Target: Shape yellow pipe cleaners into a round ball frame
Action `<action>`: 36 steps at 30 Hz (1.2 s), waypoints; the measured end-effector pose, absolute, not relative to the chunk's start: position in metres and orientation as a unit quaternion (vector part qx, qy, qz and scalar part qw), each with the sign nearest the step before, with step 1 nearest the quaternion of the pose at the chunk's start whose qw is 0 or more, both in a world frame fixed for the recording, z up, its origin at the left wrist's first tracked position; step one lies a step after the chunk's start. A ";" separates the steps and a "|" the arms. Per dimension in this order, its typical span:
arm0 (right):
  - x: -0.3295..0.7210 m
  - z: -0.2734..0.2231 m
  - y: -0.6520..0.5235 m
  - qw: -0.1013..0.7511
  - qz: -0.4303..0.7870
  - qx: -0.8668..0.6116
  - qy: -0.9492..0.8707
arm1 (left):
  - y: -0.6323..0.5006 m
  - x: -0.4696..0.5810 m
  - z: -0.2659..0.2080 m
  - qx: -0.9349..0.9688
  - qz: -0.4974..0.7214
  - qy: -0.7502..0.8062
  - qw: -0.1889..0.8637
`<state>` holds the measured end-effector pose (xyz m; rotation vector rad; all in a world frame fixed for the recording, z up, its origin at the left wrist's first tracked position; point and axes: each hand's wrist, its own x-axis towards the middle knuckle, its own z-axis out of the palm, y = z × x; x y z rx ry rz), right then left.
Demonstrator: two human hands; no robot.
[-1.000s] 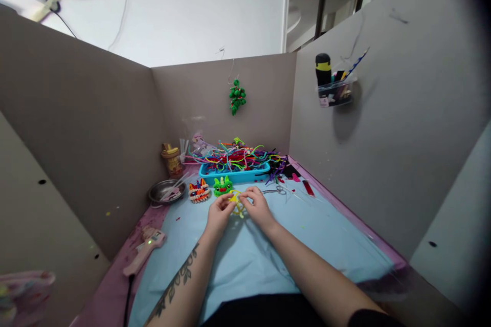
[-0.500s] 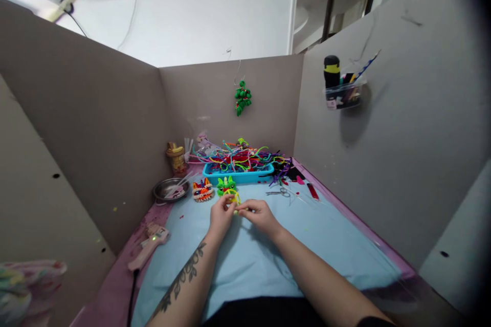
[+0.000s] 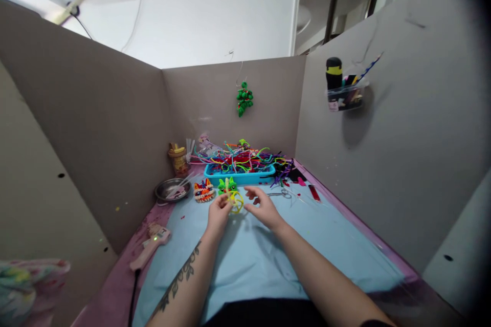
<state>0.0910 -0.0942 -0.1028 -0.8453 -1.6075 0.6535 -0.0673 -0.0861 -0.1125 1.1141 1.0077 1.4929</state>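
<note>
Pinched in my left hand (image 3: pixel 219 210) is a yellow ring of bent pipe cleaner (image 3: pixel 238 202), held up above the blue cloth. My right hand (image 3: pixel 262 207) is just to the right of it, thumb and fingers apart, with nothing in them. Right behind the ring sits a green pipe-cleaner animal head (image 3: pixel 227 186). To its left lies an orange and white pipe-cleaner head (image 3: pixel 203 191). Scissors (image 3: pixel 283 194) lie beyond my right hand.
A blue tray (image 3: pixel 240 178) heaped with coloured pipe cleaners (image 3: pixel 245 155) stands at the back. On the left are a metal bowl (image 3: pixel 172 191), a lidded cup (image 3: pixel 178 159) and a pink glue gun (image 3: pixel 150 249) with its cord. Grey partitions (image 3: pixel 230 91) enclose three sides.
My right hand has let go of the yellow pipe-cleaner piece and moved slightly right, its fingers spreading. The left hand keeps hold, and the ring shows more fully.
</note>
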 end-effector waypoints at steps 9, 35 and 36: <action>0.072 -0.114 -0.093 0.580 0.099 -0.387 -0.710 | -0.091 -0.061 -0.113 0.499 0.589 0.388 0.503; 0.077 -0.127 -0.078 0.594 0.401 -0.422 -0.555 | -0.091 -0.065 -0.120 0.654 0.532 0.396 0.363; 0.078 -0.126 -0.079 0.591 0.388 -0.426 -0.564 | -0.090 -0.065 -0.120 0.647 0.534 0.395 0.373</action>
